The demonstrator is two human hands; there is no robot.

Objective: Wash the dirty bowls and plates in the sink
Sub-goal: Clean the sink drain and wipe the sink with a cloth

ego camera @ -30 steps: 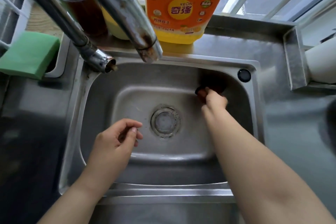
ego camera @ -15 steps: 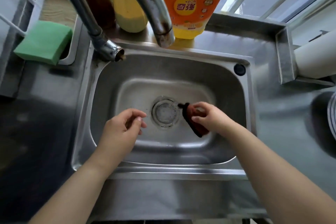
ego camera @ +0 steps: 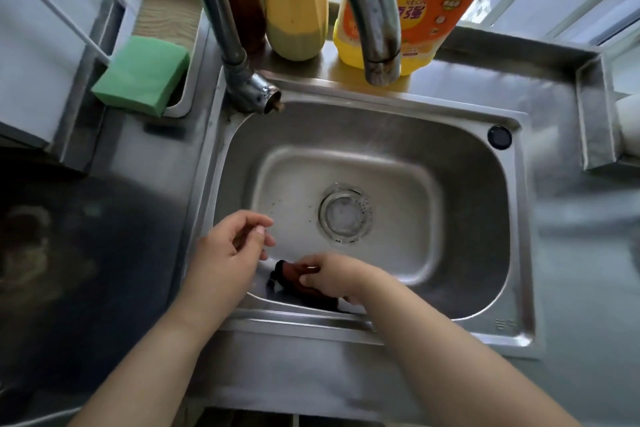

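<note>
The steel sink [ego camera: 485,184] holds no bowls or plates in view; its round drain [ego camera: 346,212] sits in the middle. My right hand [ego camera: 332,276] grips a dark red scrubbing cloth [ego camera: 294,282] against the near wall of the basin. My left hand [ego camera: 228,246] hovers just left of it over the sink's near left corner, fingers loosely curled and holding nothing. Two faucet spouts, one thick [ego camera: 370,21] and one thin [ego camera: 235,55], hang over the back of the basin.
A yellow detergent jug [ego camera: 440,7], a pale yellow bottle [ego camera: 296,14] and a brown bottle [ego camera: 244,3] stand on the back ledge. A green sponge [ego camera: 142,74] lies in a white tray [ego camera: 188,45] at the left. Steel counter surrounds the sink.
My right hand has carried the cloth from the far right corner of the basin, past the drain, to the near wall. My left hand stayed over the near left part.
</note>
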